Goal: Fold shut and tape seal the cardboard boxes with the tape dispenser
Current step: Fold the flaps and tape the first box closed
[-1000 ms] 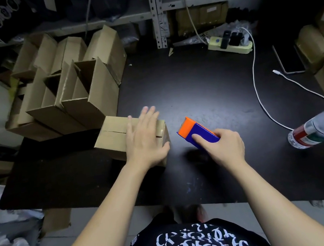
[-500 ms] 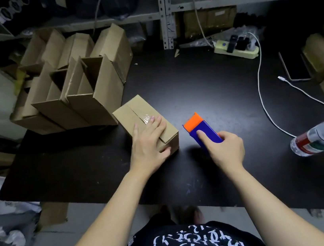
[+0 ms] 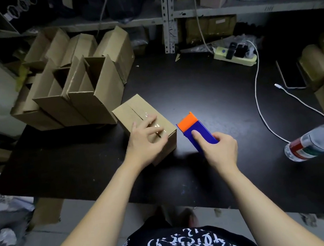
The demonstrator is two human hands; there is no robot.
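Looking down at a matte black table (image 3: 205, 96) in a cluttered storeroom, with grey perforated-steel shelving (image 3: 167, 17) along the far edge. The closed cardboard box (image 3: 134, 110) is plain brown corrugated and rectangular. It sits near the front-centre of the table, turned at an angle, with its flaps folded flat and a centre seam running along the top. There is a glossy patch on the seam, probably clear tape, but the glare makes it hard to confirm. The left hand (image 3: 145, 144) is on top of the box with fingers curled, fingertips bearing on the seam area and thumb at the near right edge, holding the box down. The right hand (image 3: 220, 152) grips the tape dispenser (image 3: 205, 132), a smooth blue plastic block with an orange end cap. The index finger lies along its top and the other fingers wrap the rear. The dispenser is just right of the box, not touching it, with the orange end pointing away from the person. A cluster of open-topped cardboard boxes (image 3: 82, 92) stands upright at the back left, touching the closed box's far corner. A pale power strip (image 3: 235, 58) with black plugs sits at the back right, and a white cable (image 3: 256, 92) curves down across the table. A clear plastic bottle (image 3: 321, 140) with a red label lies tilted at the right edge. Both forearms are bare and extended forward.
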